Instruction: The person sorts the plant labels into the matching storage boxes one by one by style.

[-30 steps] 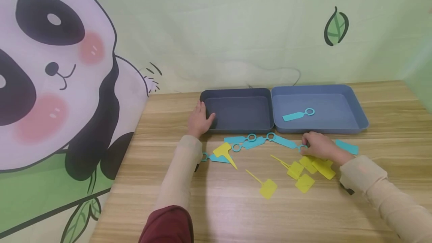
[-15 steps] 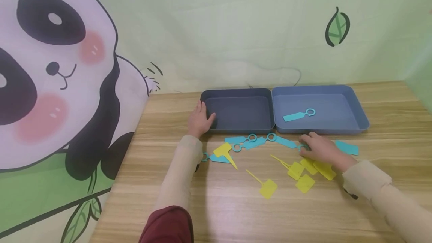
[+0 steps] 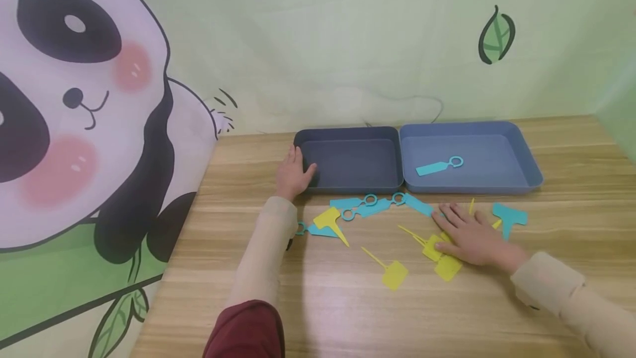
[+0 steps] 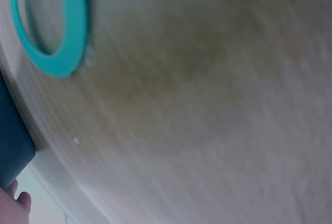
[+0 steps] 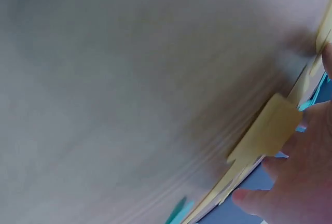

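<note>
My left hand [image 3: 294, 174] rests against the left side of a dark tray [image 3: 350, 189], fingers straight and thumb spread over the rim. Fingers spread, my right hand [image 3: 476, 242] lies over a cluster of yellow plastic plant tags [image 3: 449, 267], covering several of them. In the right wrist view a yellow T-shaped tag [image 5: 270, 128] shows beside that hand. Its fingertips in the head view reach a turquoise ring tag [image 3: 418, 205], whose ring end is hidden. A turquoise T-shaped tag [image 3: 509, 216] lies just right of the hand.
A blue tray [image 3: 487, 164] adjoins the dark one and holds one turquoise ring tag [image 3: 432, 168]. Several more turquoise ring tags lie before the trays, with a yellow T-shaped tag [image 3: 327, 218] across one. Another yellow tag [image 3: 395, 275] lies nearer on the wooden table [image 3: 358, 319].
My right hand has drawn back from the turquoise tag's ring and spread its fingers over the yellow tags. The turquoise T-shaped tag's stem now shows. My left hand stays put.
</note>
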Demonstrator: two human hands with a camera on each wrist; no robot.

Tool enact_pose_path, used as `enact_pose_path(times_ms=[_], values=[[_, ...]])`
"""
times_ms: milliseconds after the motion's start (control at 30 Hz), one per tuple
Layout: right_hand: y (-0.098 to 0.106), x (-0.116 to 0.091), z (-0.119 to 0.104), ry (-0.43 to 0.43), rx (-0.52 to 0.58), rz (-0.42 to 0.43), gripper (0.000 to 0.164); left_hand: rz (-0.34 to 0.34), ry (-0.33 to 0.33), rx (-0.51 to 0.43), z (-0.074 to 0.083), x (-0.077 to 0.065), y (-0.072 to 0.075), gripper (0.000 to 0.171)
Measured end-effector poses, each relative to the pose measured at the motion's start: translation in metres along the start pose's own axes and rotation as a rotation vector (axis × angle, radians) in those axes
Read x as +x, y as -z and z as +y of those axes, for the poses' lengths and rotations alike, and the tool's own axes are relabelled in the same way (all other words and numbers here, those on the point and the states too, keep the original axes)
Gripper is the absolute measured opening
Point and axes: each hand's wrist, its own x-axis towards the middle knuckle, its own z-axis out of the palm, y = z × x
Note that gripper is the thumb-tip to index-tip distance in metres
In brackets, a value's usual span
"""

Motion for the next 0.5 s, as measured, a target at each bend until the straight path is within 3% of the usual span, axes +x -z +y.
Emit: enact_pose_path(times_ms=[333, 500], values=[[-0.0053, -0.0064, -0.0094, 0.017, 0.024, 0.012, 0.073, -0.002, 0.000, -0.014, 0.0003, -0.0005, 0.0022, 0.074], [-0.0026, -0.0033, -0.0078, 0.000, 0.016, 0.116, 0.067, 0.002, -0.004, -0.017, 0.0002, -0.0009, 0.0019, 0.074]])
